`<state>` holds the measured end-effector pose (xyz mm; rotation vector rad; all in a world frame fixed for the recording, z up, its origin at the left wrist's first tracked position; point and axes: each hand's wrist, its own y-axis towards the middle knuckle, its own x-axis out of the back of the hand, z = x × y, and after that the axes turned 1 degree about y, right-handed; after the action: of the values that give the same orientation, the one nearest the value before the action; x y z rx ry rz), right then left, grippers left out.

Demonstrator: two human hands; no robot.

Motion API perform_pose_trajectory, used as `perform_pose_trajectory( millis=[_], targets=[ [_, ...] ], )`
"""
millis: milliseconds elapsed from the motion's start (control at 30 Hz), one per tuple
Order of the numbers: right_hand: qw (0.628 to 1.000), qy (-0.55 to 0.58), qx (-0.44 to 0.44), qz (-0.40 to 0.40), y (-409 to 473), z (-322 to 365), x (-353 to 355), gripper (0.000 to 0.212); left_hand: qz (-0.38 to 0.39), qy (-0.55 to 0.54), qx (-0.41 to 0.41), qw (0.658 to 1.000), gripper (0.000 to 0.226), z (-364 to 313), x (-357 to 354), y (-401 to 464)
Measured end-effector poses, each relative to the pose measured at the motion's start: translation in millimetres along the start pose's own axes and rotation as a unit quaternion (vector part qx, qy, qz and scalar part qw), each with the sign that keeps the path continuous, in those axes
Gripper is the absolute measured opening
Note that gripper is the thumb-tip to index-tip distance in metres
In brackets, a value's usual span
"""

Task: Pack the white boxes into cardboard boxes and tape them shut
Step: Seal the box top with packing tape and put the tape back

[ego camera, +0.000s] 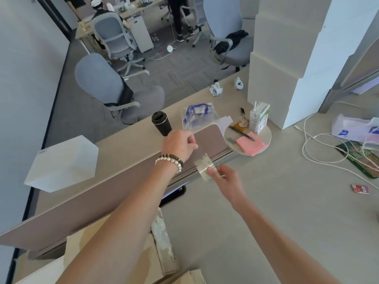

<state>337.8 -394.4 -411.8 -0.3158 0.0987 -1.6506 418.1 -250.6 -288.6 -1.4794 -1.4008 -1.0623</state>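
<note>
A: Nearest you, the cardboard box (114, 249) sits under your forearms, old tape along its flap. Where's your tape?

B: Your right hand (222, 178) pinches a crumpled strip of tape (204, 166); your left hand (179, 145) is curled, seemingly pinching its other end.

A: It could fold and stick to itself if you slacken it. The white box (61, 162) waits beyond on the desk (127, 148), the stack of white boxes (287, 58) farther back.
</note>
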Motion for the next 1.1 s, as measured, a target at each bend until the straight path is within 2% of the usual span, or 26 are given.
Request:
perform_pose_trajectory(
  millis=[133, 367, 500, 633, 733, 867, 967, 1100],
  targets=[
    [1.0, 0.01, 0.001, -0.008, 15, 4, -3, 0.042, -0.045, 0.04, -0.016, 0.998, 0.016, 4, -6, 17],
    [1.0, -0.007, -0.016, -0.003, 30, 3, -10, 0.042, -0.026, 0.042, -0.004, 0.999, 0.018, 4, -17, 23],
    [1.0, -0.028, -0.012, -0.008, 38, 5, -14, 0.045, -0.052, 0.059, -0.027, 0.997, 0.018, 4, -23, 23],
    [1.0, -0.025, -0.009, -0.004, 44, 5, -18, 0.046, -0.063, 0.043, -0.047, 0.996, 0.018, 8, -28, 23],
    [1.0, -0.022, -0.014, -0.006, 45, 5, -19, 0.046, -0.06, -0.01, -0.014, 0.998, 0.033, 12, -26, 25],
    [1.0, -0.02, -0.015, -0.003, 47, 2, -19, 0.046, -0.04, -0.046, -0.018, 0.998, 0.036, 18, -27, 28],
    [1.0, -0.025, -0.012, -0.005, 48, 2, -19, 0.046, 0.011, 0.009, -0.047, 0.999, 0.026, 25, -24, 33],
    [1.0, -0.03, -0.005, 0.007, 50, 0, -18, 0.048, 0.047, 0.047, -0.042, 0.997, 0.028, 27, -24, 36]
  ],
)
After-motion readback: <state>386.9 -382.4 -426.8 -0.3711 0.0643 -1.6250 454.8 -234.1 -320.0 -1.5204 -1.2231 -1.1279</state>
